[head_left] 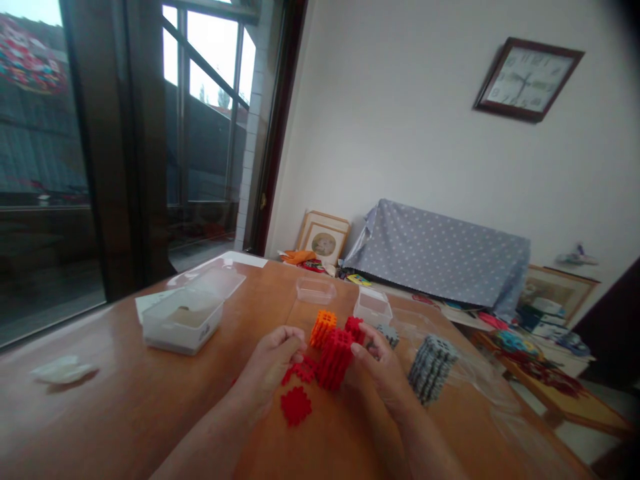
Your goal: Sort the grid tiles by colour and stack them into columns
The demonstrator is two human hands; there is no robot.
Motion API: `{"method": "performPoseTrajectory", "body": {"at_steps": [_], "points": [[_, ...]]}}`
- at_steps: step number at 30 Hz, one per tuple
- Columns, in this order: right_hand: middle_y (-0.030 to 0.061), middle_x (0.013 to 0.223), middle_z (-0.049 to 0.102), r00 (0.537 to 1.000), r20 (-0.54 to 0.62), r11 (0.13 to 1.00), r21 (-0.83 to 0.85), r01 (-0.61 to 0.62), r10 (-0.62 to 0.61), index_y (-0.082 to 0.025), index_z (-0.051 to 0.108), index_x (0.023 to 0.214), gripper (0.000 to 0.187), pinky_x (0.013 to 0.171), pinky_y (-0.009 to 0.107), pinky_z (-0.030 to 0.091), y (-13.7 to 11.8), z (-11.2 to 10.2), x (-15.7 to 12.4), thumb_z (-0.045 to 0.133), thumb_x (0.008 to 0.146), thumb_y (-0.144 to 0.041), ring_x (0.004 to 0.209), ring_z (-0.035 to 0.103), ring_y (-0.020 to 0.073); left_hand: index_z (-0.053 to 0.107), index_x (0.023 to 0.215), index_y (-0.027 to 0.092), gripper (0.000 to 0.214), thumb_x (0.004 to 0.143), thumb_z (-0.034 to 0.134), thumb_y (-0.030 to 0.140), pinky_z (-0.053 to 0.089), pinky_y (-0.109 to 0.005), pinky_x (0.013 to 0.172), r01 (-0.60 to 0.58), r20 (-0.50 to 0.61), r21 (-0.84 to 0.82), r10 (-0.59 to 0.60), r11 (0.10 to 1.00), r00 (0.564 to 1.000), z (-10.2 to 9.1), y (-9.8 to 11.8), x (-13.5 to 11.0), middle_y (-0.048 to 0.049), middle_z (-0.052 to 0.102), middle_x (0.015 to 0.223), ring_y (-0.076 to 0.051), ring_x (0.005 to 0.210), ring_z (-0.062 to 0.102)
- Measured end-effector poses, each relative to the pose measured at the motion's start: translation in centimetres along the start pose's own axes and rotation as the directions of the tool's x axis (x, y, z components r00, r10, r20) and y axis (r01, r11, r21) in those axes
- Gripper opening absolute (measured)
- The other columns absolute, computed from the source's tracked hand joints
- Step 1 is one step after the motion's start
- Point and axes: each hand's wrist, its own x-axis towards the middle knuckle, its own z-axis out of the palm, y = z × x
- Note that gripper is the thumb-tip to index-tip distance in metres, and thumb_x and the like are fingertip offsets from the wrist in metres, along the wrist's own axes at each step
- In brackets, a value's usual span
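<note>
In the head view, a tall stack of red interlocking plastic pieces (335,357) stands on the table between my hands. My left hand (273,360) is at its left, fingertips pinched together; whatever they hold is hidden. Below these fingers lie a loose red notched piece (303,370) and, nearer me, a flat red square piece (296,405). My right hand (384,370) is at the stack's right side, thumb and forefinger apart, with the thumb against or very near it. Behind the tall stack shows a smaller red stack (354,325), close to my right forefinger. An orange stack (323,327) is behind on the left.
Grey stacked pieces (433,368) stand right of my right hand, with more grey pieces (389,335) behind it. A white translucent box (183,323), a clear tray (316,291) and a clear container (373,305) are farther back. Crumpled white paper (63,370) lies left.
</note>
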Motion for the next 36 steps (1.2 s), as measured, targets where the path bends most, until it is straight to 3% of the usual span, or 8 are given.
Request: {"method": "performPoseTrajectory", "body": {"at_steps": [4,7,10,13,19,26,31,36], "points": [[0.0085,0.126,0.068,0.988,-0.143,0.99,0.134,-0.035,0.054,-0.022,0.067,0.12,0.048,0.106,0.045,0.039,-1.1,-0.2,-1.6,0.063,0.086,-0.056,0.121,0.058,0.0296,0.062,0.092,0.018,0.02,0.084,0.055,0.036,0.04,-0.028,0.064,-0.118,-0.014,0.353,0.131,0.928,0.991,-0.1,-1.9,1.2,-0.0024,0.065,0.079,-0.017,0.071,0.059],[0.0066,0.118,0.071,0.969,-0.23,0.982,0.181,-0.053,0.095,-0.022,0.068,0.114,0.044,0.103,0.042,0.041,-2.0,0.1,-2.9,0.061,0.088,-0.057,0.116,0.06,0.0276,0.066,0.096,0.021,0.022,0.081,0.057,0.034,0.043,-0.037,0.08,-0.189,0.016,0.692,0.248,0.696,0.969,0.1,-3.2,1.4,-0.0077,0.07,0.095,-0.027,0.093,0.063],[0.0063,0.119,0.071,0.964,-0.242,0.98,0.189,-0.064,0.11,-0.022,0.068,0.112,0.043,0.101,0.04,0.042,-2.5,0.5,-4.0,0.062,0.087,-0.057,0.117,0.059,0.0271,0.067,0.105,0.024,0.029,0.078,0.06,0.035,0.038,-0.048,0.093,-0.246,0.131,0.855,0.269,0.456,0.954,0.5,-4.1,1.1,-0.0096,0.07,0.108,-0.034,0.109,0.059],[0.006,0.12,0.07,0.966,-0.23,0.98,0.183,-0.08,0.122,-0.023,0.068,0.112,0.042,0.099,0.038,0.043,-2.7,0.7,-4.4,0.062,0.087,-0.056,0.117,0.058,0.0266,0.064,0.112,0.024,0.04,0.074,0.064,0.037,0.029,-0.055,0.106,-0.278,0.206,0.888,0.224,0.367,0.953,1.0,-4.8,1.0,-0.0105,0.07,0.114,-0.035,0.115,0.057],[0.0046,0.118,0.069,0.967,-0.215,0.976,0.193,-0.096,0.138,-0.024,0.067,0.113,0.042,0.1,0.037,0.041,-2.1,0.6,-4.5,0.062,0.087,-0.056,0.117,0.057,0.0257,0.063,0.12,0.024,0.046,0.076,0.06,0.037,0.014,-0.063,0.114,-0.23,0.183,0.924,0.176,0.307,0.967,1.6,-5.1,1.3,-0.0123,0.069,0.117,-0.036,0.119,0.056],[0.0039,0.111,0.068,0.959,-0.256,0.981,0.177,-0.082,0.126,-0.024,0.066,0.113,0.041,0.094,0.035,0.043,-1.9,0.2,-4.4,0.06,0.088,-0.055,0.105,0.058,0.0233,0.059,0.126,0.022,0.052,0.074,0.056,0.023,0.036,-0.048,0.104,-0.204,0.163,0.934,0.157,0.293,0.974,1.1,-3.8,1.3,-0.0128,0.067,0.121,-0.032,0.118,0.058],[0.0013,0.086,0.066,0.96,-0.271,0.993,0.113,-0.039,0.069,-0.022,0.066,0.096,0.031,0.071,0.028,0.044,-2.9,0.6,-5.3,0.058,0.091,-0.051,0.079,0.055,0.0185,0.05,0.137,0.018,0.062,0.076,0.057,0.022,0.041,-0.04,0.102,-0.222,0.095,0.898,0.326,0.38,0.941,0.7,-2.3,1.2,-0.0125,0.062,0.126,-0.029,0.118,0.056],[0.0,0.075,0.059,0.998,-0.058,0.984,0.175,-0.022,0.033,-0.022,0.063,0.083,0.029,0.066,0.027,0.042,-4.0,2.5,-6.7,0.056,0.093,-0.048,0.071,0.053,0.0166,0.043,0.144,0.023,0.067,0.081,0.062,0.03,0.04,-0.043,0.108,-0.352,0.059,0.803,0.525,0.481,0.849,1.6,-0.8,-0.6,-0.0109,0.057,0.133,-0.029,0.123,0.052]]}}
